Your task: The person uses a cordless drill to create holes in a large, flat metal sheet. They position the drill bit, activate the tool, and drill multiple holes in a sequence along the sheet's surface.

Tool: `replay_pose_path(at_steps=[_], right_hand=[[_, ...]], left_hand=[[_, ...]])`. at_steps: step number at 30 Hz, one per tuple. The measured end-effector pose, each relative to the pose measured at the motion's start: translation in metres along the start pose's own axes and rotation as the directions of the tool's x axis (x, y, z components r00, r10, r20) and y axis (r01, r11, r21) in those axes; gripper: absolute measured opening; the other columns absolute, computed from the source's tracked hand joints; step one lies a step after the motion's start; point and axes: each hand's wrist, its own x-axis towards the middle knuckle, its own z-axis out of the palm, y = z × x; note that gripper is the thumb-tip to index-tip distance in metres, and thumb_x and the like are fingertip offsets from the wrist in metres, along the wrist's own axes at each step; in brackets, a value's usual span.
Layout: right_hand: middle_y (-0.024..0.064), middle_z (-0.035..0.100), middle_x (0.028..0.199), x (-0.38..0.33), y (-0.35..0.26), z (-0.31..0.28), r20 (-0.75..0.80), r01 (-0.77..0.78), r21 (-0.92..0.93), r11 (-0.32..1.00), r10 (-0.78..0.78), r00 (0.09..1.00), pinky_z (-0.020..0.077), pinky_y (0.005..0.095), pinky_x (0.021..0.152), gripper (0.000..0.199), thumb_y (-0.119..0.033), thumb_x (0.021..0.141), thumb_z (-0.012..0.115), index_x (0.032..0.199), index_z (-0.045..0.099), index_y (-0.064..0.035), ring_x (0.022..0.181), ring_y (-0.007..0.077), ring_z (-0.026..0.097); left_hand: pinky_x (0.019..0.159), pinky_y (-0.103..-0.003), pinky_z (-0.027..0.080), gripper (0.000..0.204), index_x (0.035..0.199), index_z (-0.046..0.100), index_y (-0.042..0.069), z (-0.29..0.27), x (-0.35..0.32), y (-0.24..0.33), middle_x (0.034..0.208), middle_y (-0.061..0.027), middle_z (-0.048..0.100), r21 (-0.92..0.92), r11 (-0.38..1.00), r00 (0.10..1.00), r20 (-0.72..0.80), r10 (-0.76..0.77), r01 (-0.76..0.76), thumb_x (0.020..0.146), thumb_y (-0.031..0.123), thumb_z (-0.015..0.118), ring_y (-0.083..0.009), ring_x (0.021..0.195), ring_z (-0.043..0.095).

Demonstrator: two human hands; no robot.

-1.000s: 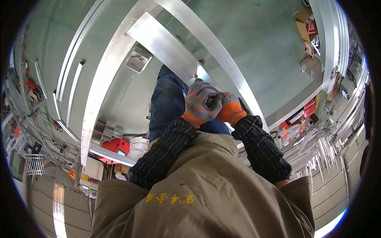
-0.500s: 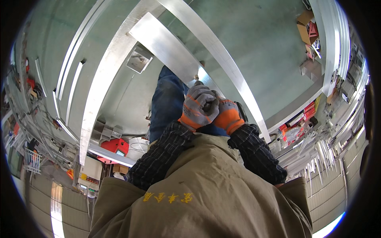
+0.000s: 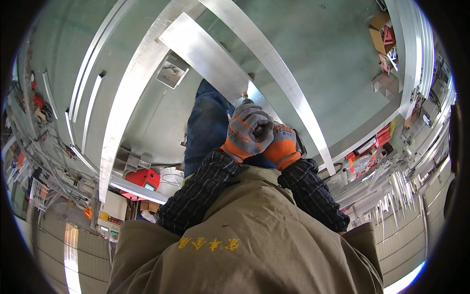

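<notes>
In both gloved hands I hold a dark hand tool, mostly covered by the gloves; its exact kind is hidden. Its small brass-coloured tip [image 3: 245, 95] meets a long flat metal bar [image 3: 205, 56] that slants from upper left toward my body. My left hand [image 3: 247, 130], in a grey and orange glove, is closed with its fingers wrapped round the tool just behind the tip. Against it on the right, my right hand [image 3: 285, 144] is closed too, its fingers partly hidden. A black part [image 3: 300, 145] shows beside the right wrist.
Long metal beams [image 3: 129, 93] flank the bar, one on each side [image 3: 289, 83]. On the floor stands a short square tube [image 3: 172, 71]. A red machine [image 3: 143, 182] is at lower left, an open cardboard box [image 3: 379, 30] at upper right. Metal stock is piled along the right.
Both hands have shifted very slightly right with the tool. The left fingers look a little more curled over it, and the tip remains on the bar.
</notes>
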Motion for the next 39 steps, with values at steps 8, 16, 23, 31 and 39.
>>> replay_pose_path(at_steps=[8, 16, 23, 31, 39], right_hand=[[0.0137, 0.075, 0.1, -0.007, -0.013, -0.006, -0.061, -0.078, 0.056, 0.995, 0.081, 0.995, 0.0575, 0.0447, 0.075, 0.052, -0.048, 0.089, 0.069, 0.121, 0.063, -0.0076, 0.092, 0.0355, 0.073], [0.0157, 0.075, 0.105, -0.001, -0.005, 0.002, 0.022, -0.058, 0.059, 0.997, 0.057, 0.998, 0.0576, 0.0454, 0.081, 0.05, -0.048, 0.09, 0.068, 0.119, 0.066, -0.0075, 0.099, 0.0357, 0.072], [0.0162, 0.074, 0.098, -0.002, -0.013, 0.004, 0.015, -0.088, 0.151, 0.985, 0.087, 0.996, 0.0568, 0.0462, 0.077, 0.039, -0.042, 0.088, 0.07, 0.109, 0.069, -0.0088, 0.09, 0.0373, 0.072], [0.0177, 0.073, 0.099, -0.008, 0.001, 0.006, -0.019, -0.004, 0.23, 0.973, 0.009, 1.0, 0.0558, 0.044, 0.079, 0.043, -0.044, 0.086, 0.074, 0.11, 0.069, -0.0087, 0.091, 0.0371, 0.07], [0.0177, 0.075, 0.104, -0.014, 0.005, 0.02, -0.018, 0.013, 0.218, 0.976, -0.01, 1.0, 0.0573, 0.0442, 0.076, 0.044, -0.045, 0.089, 0.072, 0.112, 0.07, -0.0068, 0.092, 0.0357, 0.072]], left_hand=[[0.088, -0.048, 0.057, 0.02, 0.089, 0.066, 0.009, 0.0, 0.002, 0.004, 0.095, -0.0096, 0.072, -0.025, 1.0, 1.0, -0.027, -0.008, 0.008, 0.075, 0.008, 0.08, -0.0329, 0.095, 0.068], [0.09, -0.048, 0.057, 0.022, 0.09, 0.067, 0.009, -0.001, 0.003, 0.001, 0.094, -0.0102, 0.072, -0.03, 1.0, 1.0, -0.009, -0.007, 0.006, 0.073, 0.008, 0.08, -0.0328, 0.097, 0.068], [0.093, -0.046, 0.057, 0.023, 0.092, 0.067, 0.01, -0.011, 0.004, -0.001, 0.099, -0.0078, 0.072, -0.038, 0.999, 0.999, 0.045, -0.009, 0.01, 0.073, 0.006, 0.08, -0.0308, 0.098, 0.069], [0.09, -0.047, 0.057, 0.023, 0.089, 0.065, 0.011, 0.005, -0.004, -0.001, 0.099, -0.0061, 0.072, 0.013, 0.999, 0.998, 0.04, 0.038, -0.038, 0.072, 0.006, 0.08, -0.031, 0.098, 0.069], [0.092, -0.048, 0.056, 0.026, 0.09, 0.065, 0.011, 0.003, -0.002, 0.003, 0.098, -0.0071, 0.071, 0.015, 0.999, 0.996, 0.085, 0.034, -0.035, 0.071, 0.005, 0.081, -0.0326, 0.1, 0.069]])
